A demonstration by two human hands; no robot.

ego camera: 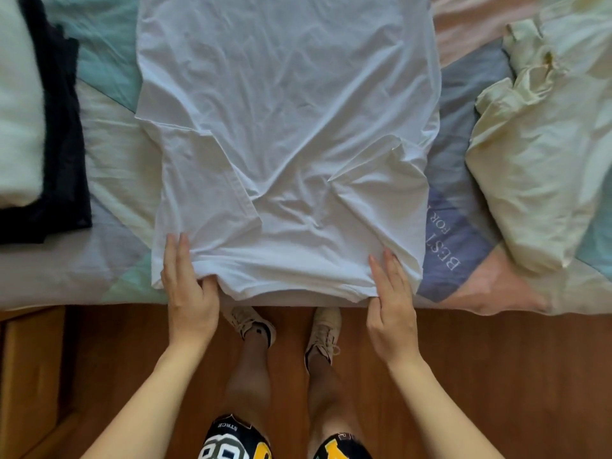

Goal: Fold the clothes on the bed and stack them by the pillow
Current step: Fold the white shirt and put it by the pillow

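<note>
White cotton, pretty wrinkled: a shirt point(288, 127) was spread flat across the bed point(109, 180), running away from the fingers toward the far side, with both sleeves already tucked in over the body. Its near edge was pinched at two corners right at the edge of the mattress. The left hand point(188, 293) was laid on the left corner, fingers straight and flat on top of the cloth, thumb tucked under the edge so the fabric was nipped between. The right hand point(392, 299) was set the same way on the right corner, fingers stretched out on top and the thumb curled beneath the hem.

Out past the left fingers, well off to that side, a pale pillow point(18, 104) was seen with a dark folded garment point(58, 134) lying against it. Past the right fingers, a cream-coloured piece of clothing point(543, 154) was left in a loose heap, not folded. Just beside the right fingers a blue patch of the bedcover with white lettering point(447, 246) was showing from under the shirt.

Below the wrists, a wooden floor point(496, 376), pale sneakers point(326, 332) and printed shorts point(231, 442) were in view.
</note>
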